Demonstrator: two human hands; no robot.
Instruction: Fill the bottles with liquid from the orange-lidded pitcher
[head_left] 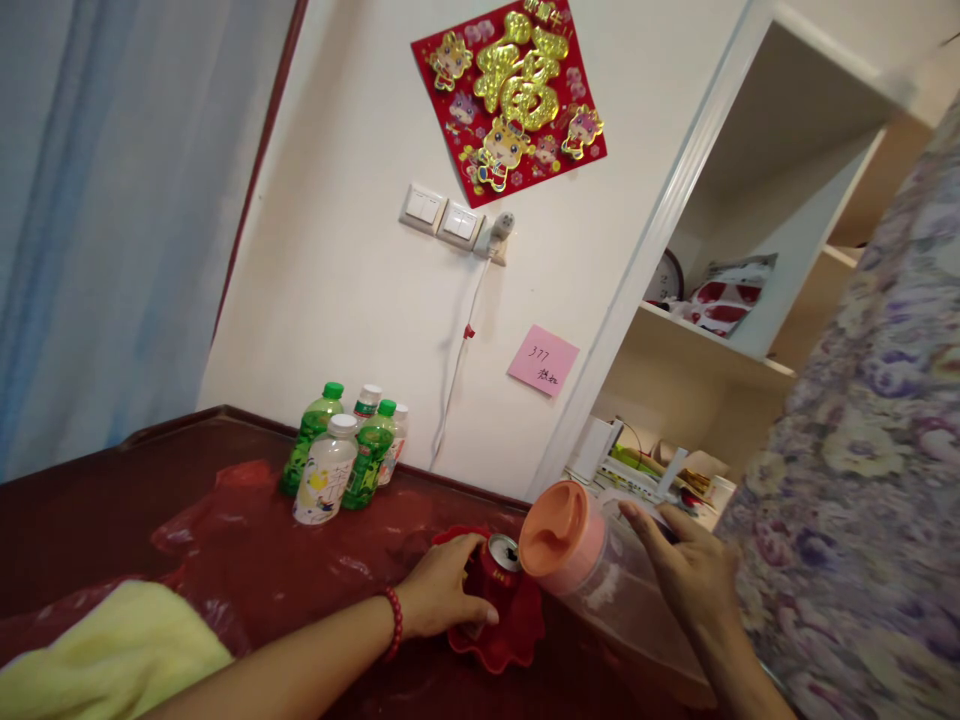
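Note:
My left hand [446, 590], with a red bead bracelet on its wrist, is wrapped round a red drink can [501, 575]. The can's top shows an open mouth hole. Under it lies a red dish with a wavy rim [504, 655] on the dark red table. In my right hand [694, 570] is a clear plastic pitcher [630, 610] with an orange lid [564, 535], gripped at its handle. The pitcher is tilted to the left, its lid right beside the can's top. Whether any liquid is flowing cannot be made out.
Several bottles [324, 475] with green or white caps stand by the wall at the back left. A yellow cloth [120, 650] lies at the front left, near red plastic film [247, 540]. Behind the pitcher are shelves [705, 350]; a floral curtain [862, 500] hangs at right.

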